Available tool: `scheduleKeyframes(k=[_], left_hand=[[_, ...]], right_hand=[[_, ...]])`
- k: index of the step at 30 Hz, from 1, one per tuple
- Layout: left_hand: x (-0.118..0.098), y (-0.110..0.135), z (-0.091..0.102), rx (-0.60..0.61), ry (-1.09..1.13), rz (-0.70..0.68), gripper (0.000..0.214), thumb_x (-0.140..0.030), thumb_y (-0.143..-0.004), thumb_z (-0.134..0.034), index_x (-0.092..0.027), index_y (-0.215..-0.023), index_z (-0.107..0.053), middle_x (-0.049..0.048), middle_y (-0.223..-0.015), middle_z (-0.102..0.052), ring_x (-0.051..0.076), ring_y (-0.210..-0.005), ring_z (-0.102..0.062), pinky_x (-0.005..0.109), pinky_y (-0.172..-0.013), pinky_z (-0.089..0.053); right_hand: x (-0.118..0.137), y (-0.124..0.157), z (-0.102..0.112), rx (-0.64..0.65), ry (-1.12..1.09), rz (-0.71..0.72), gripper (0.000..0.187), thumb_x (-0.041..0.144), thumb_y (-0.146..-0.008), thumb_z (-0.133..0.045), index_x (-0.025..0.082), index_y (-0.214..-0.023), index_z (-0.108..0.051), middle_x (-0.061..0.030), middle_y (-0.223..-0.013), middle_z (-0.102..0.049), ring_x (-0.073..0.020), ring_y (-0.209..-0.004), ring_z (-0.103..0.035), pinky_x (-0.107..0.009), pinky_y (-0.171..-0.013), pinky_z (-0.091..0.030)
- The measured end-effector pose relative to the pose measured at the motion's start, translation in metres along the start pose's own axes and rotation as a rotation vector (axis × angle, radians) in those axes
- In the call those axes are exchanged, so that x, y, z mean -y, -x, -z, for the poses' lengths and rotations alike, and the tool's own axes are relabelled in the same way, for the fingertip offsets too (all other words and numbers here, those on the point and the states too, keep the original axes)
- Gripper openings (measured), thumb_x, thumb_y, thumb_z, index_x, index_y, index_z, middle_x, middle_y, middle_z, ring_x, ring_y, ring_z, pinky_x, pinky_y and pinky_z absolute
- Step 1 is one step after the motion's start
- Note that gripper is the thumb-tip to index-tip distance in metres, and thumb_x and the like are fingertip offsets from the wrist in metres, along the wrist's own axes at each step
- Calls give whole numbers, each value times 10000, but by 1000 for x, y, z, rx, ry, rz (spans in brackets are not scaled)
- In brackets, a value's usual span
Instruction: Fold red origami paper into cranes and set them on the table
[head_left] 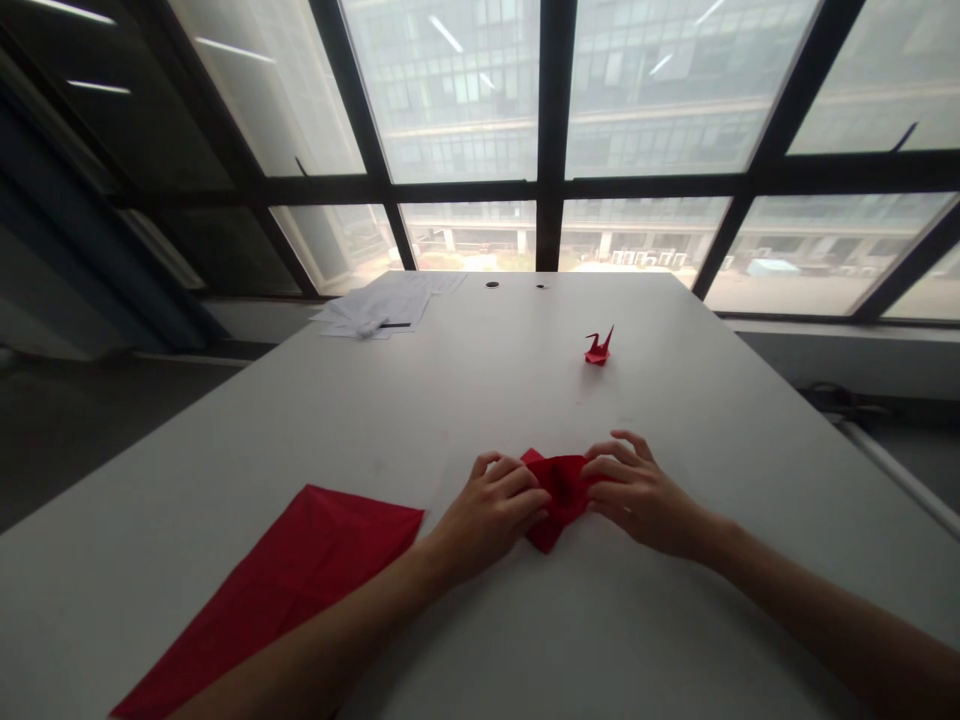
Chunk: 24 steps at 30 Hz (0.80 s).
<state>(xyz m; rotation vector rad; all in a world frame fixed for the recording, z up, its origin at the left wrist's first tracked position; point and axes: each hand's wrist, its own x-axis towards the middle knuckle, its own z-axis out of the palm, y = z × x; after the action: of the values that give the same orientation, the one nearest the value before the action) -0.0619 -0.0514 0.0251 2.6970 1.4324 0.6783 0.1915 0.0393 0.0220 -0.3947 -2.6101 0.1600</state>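
Observation:
A partly folded piece of red origami paper (559, 490) lies on the white table between my hands, its upper layer bulging into an open pocket with a dark hollow. My left hand (504, 500) is closed on its left edge, fingers curled over the paper. On the opposite edge, my right hand (637, 490) grips the paper between thumb and fingers, with one finger lifted off. The fingertips partly cover both edges. Left of my left forearm, a larger red sheet (300, 560) with crease lines lies flat, partly hidden under the arm.
A finished red paper crane (598, 350) stands farther back on the white table (465, 400), right of centre. White papers (390, 300) with a dark pen-like stick (395, 325) lie at the far left. Dark-framed windows (551, 130) rise behind the table's far edge.

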Motion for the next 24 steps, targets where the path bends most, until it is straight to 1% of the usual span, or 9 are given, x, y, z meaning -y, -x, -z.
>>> scheduleKeyframes(k=[4, 7, 9, 12, 14, 16, 20, 22, 24], left_hand=[[3, 0, -8, -54, 38, 65, 189, -240, -1011, -479, -220, -1105, -641, 38, -1008, -699, 185, -935, -577, 385, -953, -372], [2, 2, -11, -49, 2, 46, 201, -216, -1001, -484, -245, -1098, -658, 46, -1036, -676, 196, -957, -584, 393, -958, -408], [-1, 2, -11, -76, -35, 31, 275, -202, -987, -498, -275, -1218, -628, 76, -1191, -628, 238, -1119, -559, 423, -1012, -418], [-3, 2, -12, -122, -47, 93, 523, -214, -966, -529, -247, -1473, -406, 137, -1444, -477, 291, -1350, -434, 469, -1088, -417], [0, 2, -14, -96, -27, 97, 563, -229, -976, -518, -223, -1509, -337, 141, -1460, -490, 279, -1363, -451, 468, -1091, -437], [5, 3, -16, -46, -14, 40, 475, -225, -995, -492, -234, -1462, -412, 105, -1400, -575, 254, -1323, -516, 467, -1102, -434], [11, 5, -16, -25, 16, 36, 258, -219, -994, -500, -226, -1210, -642, 56, -1270, -676, 219, -1192, -622, 420, -1075, -466], [10, 5, -14, -18, 47, 63, 213, -224, -987, -520, -220, -1138, -670, 48, -1221, -695, 205, -1129, -646, 380, -1024, -501], [9, 4, -12, -8, 63, 93, 226, -231, -984, -530, -221, -1175, -648, 56, -1190, -694, 202, -1095, -643, 362, -982, -516]], right_hand=[[4, -1, -9, -73, -59, -121, 136, 191, -923, -586, 237, -804, -634, -17, -952, -698, -217, -1073, -586, -515, -1114, -248], [6, -3, -12, -92, -85, -190, 111, 149, -878, -606, 234, -808, -612, -22, -942, -683, -221, -1048, -587, -493, -1080, -309], [7, -3, -15, -109, -101, -223, 126, 118, -853, -611, 238, -892, -623, -41, -999, -671, -227, -1041, -584, -466, -1029, -379], [6, -1, -19, -143, -114, -264, 345, 104, -831, -612, 254, -1141, -605, -87, -1161, -619, -253, -1102, -568, -454, -980, -452], [4, 1, -23, -145, -107, -289, 507, 124, -831, -615, 271, -1309, -532, -110, -1261, -569, -275, -1166, -546, -471, -986, -468], [1, 3, -25, -138, -84, -322, 575, 152, -841, -622, 273, -1385, -480, -121, -1316, -542, -287, -1200, -532, -481, -996, -469], [-3, 5, -21, -52, 2, -298, 337, 183, -897, -610, 258, -1225, -620, -92, -1163, -653, -264, -1085, -584, -453, -951, -464], [-3, 4, -15, 7, 65, -243, 202, 186, -932, -580, 249, -1098, -677, -76, -1081, -692, -249, -1047, -595, -455, -963, -427], [-1, 3, -10, 41, 120, -204, 169, 183, -950, -557, 241, -1032, -693, -71, -1071, -704, -245, -1056, -595, -468, -995, -382]])
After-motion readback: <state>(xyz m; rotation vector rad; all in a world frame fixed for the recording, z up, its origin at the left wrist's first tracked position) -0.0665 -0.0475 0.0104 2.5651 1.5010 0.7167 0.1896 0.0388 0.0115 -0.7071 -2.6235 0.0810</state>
